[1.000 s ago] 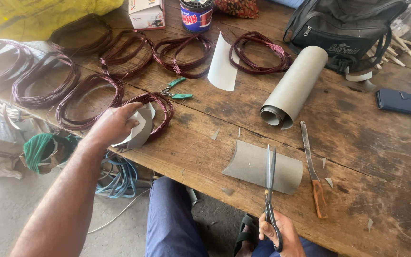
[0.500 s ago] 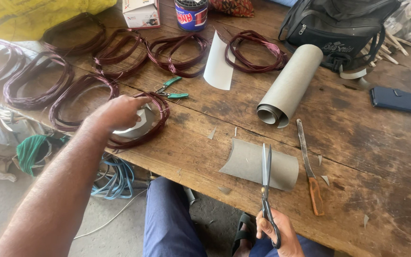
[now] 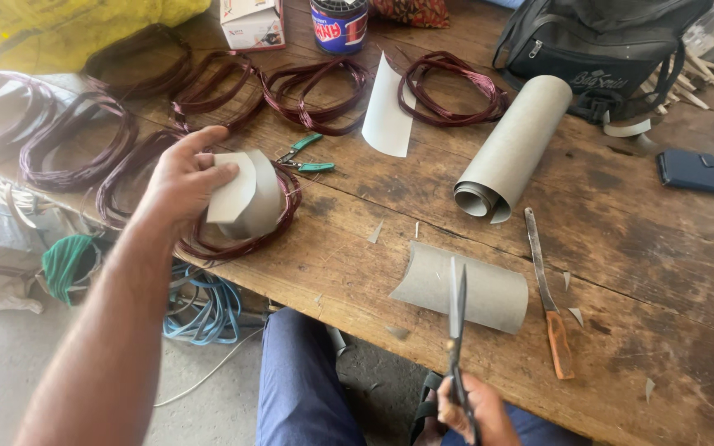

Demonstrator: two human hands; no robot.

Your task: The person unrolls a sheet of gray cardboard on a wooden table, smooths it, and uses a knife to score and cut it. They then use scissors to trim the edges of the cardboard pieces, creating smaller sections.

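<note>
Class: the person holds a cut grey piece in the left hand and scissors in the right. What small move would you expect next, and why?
Probably bringing the grey paper piece across toward the scissors. The left hand holds it lifted over a wire coil, while the right hand holds the scissors pointing up over the curled grey sheet, apart from the piece.
</note>
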